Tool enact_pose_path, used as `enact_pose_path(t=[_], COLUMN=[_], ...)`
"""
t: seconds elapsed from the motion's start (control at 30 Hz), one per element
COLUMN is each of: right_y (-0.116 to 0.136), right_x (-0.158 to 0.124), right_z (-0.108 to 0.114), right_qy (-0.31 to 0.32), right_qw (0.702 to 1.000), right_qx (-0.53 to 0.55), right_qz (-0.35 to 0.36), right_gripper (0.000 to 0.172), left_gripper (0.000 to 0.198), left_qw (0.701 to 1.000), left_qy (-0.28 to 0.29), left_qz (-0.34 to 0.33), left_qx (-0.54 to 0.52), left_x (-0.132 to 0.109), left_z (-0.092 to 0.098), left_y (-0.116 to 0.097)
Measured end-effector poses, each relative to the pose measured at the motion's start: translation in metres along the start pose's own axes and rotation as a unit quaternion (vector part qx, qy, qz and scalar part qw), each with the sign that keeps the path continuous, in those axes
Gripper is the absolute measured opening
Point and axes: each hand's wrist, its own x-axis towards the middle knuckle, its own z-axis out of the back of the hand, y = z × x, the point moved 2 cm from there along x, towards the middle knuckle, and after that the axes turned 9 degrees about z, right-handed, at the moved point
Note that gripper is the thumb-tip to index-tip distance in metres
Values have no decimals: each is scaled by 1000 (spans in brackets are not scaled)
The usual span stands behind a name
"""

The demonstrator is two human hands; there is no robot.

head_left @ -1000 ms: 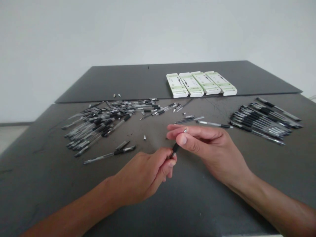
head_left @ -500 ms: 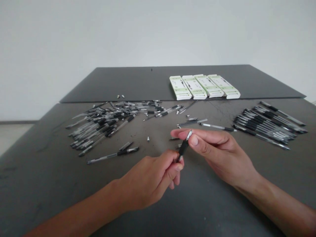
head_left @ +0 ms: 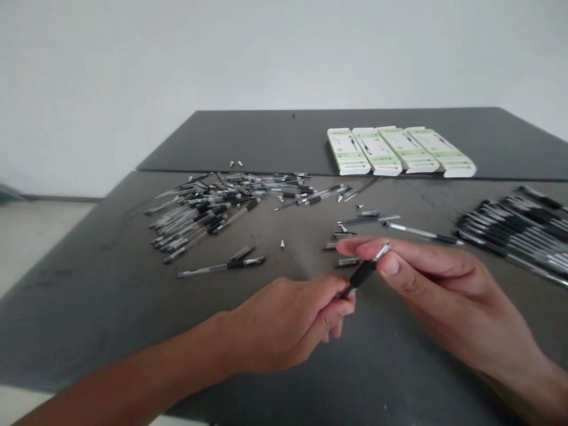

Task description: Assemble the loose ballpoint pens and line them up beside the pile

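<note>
A gel pen with a black rubber grip and a silvery tip is between my two hands, tilted up to the right. My left hand is closed around its lower barrel, most of which the fingers hide. My right hand pinches the tip end between thumb and index finger. Just beyond the hands lie black pen caps and loose refills. A small conical pen tip stands on the table by itself.
A heap of pen parts covers the left middle of the dark table. Pens lie in a row at right, with a single pen beside them. Several white-green boxes lie at the back. One pen lies front left.
The view has turned left, so the table contents appear shifted right. The pen now leans further over to the right. Both hands keep their hold on it.
</note>
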Motion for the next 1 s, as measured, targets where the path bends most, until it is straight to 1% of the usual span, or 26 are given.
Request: enact_pose_path(t=[0.07,0.17,0.27,0.47,0.67,0.8,1.0], right_y=[-1,-4,-8,-8,0,1,1], right_x=[-2,-3,-4,-2,1,2,1], right_z=[2,3,3,3,-4,-4,-5], right_qy=[-3,5,2,-15,-1,0,-18], right_qw=[999,999,999,997,999,1000,999], right_qx=[-33,-36,-35,-71,40,30,40], right_qz=[-10,-25,-24,-16,-10,-11,-9], right_gripper=[16,19,22,18,17,14,13], left_gripper=[16,15,17,15,18,20,15], left_qw=[1000,1000,1000,1000,1000,1000,1000], left_qy=[1,5,14,7,-11,-15,-10], left_qz=[1,4,12,9,7,-3,-3], left_qx=[1,1,1,-7,0,-1,3], left_x=[0,1,1,3,0,1,4], left_z=[1,2,2,2,-1,-1,-2], left_y=[-1,-3,-3,0,1,4,7])
